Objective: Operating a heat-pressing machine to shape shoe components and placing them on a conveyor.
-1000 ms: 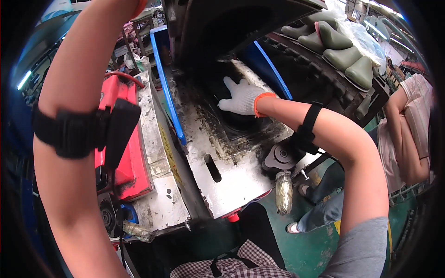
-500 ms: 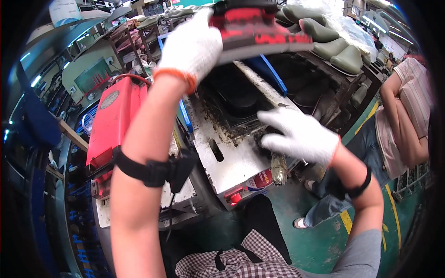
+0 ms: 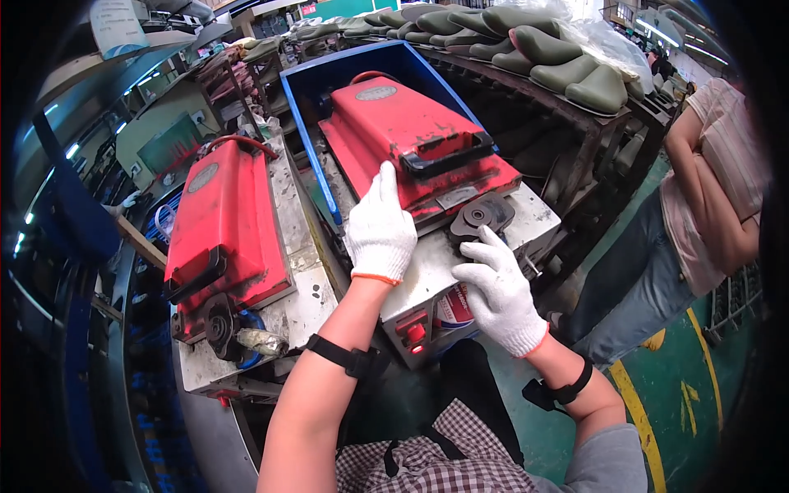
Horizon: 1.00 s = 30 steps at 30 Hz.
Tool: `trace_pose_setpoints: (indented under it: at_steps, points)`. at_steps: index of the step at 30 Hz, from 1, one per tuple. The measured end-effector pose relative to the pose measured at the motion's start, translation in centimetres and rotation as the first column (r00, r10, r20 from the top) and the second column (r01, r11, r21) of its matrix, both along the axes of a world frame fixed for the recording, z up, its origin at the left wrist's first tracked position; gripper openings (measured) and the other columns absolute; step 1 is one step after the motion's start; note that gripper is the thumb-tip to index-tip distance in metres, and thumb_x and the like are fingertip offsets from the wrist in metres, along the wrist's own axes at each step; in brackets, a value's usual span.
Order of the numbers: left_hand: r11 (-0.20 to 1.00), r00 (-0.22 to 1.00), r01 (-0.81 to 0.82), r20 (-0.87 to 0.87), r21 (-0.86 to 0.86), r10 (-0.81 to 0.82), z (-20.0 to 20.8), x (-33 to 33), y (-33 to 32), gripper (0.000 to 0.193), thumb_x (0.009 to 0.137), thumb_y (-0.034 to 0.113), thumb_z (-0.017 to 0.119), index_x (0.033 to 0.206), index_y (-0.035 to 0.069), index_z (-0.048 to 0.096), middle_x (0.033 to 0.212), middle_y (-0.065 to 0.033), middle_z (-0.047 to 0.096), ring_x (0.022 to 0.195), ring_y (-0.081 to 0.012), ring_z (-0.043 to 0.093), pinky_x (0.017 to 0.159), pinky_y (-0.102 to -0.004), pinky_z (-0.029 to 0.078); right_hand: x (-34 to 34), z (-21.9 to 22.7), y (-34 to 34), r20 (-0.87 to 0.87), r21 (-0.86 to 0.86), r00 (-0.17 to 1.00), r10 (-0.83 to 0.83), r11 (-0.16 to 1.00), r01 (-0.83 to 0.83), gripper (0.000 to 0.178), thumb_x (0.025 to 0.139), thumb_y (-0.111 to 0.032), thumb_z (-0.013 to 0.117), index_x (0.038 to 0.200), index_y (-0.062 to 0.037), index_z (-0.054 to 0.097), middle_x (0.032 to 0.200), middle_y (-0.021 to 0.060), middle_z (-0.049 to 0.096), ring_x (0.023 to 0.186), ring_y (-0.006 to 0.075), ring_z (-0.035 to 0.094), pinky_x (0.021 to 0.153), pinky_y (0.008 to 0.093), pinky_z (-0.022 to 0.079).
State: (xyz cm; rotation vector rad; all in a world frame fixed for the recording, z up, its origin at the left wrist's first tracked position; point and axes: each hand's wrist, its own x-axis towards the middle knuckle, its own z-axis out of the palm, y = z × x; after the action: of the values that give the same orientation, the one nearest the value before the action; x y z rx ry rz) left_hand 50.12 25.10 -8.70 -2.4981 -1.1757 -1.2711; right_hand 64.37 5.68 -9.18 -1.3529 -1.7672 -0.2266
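Observation:
A red metal lid [image 3: 394,123] with a black handle [image 3: 450,156] lies down over the pale metal machine bed in front of me. My left hand [image 3: 380,234], in a white knit glove with an orange cuff, is held flat at the lid's near left edge. Its fingers are straight and hold nothing. My right hand [image 3: 497,296], gloved the same way, is just below the black round latch [image 3: 481,218] at the lid's front right. Its fingers are parted and bent a little, fingertips at the latch; whether they touch it I cannot tell.
A second red-lidded machine [image 3: 226,230] stands to the left, with its own latch and tape-wrapped lever [image 3: 263,341]. A blue frame [image 3: 300,123] surrounds the back. Green boot-shaped pieces [image 3: 596,82] fill a rack behind. A person [image 3: 715,181] with crossed arms stands at the right.
The red lid has gone from raised to lying down on the machine. My left hand has let go of it and moved down and toward me. A red light now glows on the front.

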Motion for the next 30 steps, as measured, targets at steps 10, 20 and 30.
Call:
trace_pose_setpoints:
  at_steps: [10, 20, 30]
  points:
    - [0.999, 0.999, -0.034, -0.027, 0.028, 0.035, -2.3, 0.2, 0.1, 0.073, 0.084, 0.007, 0.059, 0.155, 0.002, 0.043, 0.141, -0.0243, 0.062, 0.107, -0.041, 0.07, 0.094, -0.0468, 0.057, 9.6, 1.5, 4.0, 0.023, 0.168, 0.923, -0.383, 0.912, 0.374, 0.036, 0.087, -0.005, 0.065, 0.122, -0.0086, 0.068, 0.122, 0.0128, 0.069, 0.113, 0.0365, 0.066, 0.097, 0.0449, 0.053]
    - [0.975, 0.994, 0.106, 0.019, -0.195, -0.105, 1.6, -3.1, -4.1, 0.067, 0.091, 0.021, 0.061, 0.153, 0.002, 0.045, 0.146, -0.0234, 0.056, 0.138, -0.0376, 0.051, 0.115, -0.0464, 0.042, 6.0, 5.3, 12.0, 0.201, 0.089, 0.961, -0.188, 0.981, 0.173, 0.032, 0.083, -0.013, 0.068, 0.114, -0.0117, 0.07, 0.113, 0.0117, 0.068, 0.119, 0.0356, 0.061, 0.105, 0.0469, 0.047]
    - [0.978, 0.965, -0.205, 0.161, -0.025, 0.207, 7.9, -27.2, -6.2, 0.027, 0.085, 0.013, 0.072, 0.109, 0.002, 0.069, 0.108, -0.0159, 0.068, 0.105, -0.033, 0.065, 0.097, -0.0443, 0.05, 5.2, 5.0, 12.4, 0.154, 0.139, 0.949, -0.274, 0.957, 0.254, 0.024, 0.078, -0.014, 0.069, 0.102, -0.0143, 0.072, 0.102, 0.0099, 0.067, 0.111, 0.0348, 0.063, 0.095, 0.0474, 0.048]
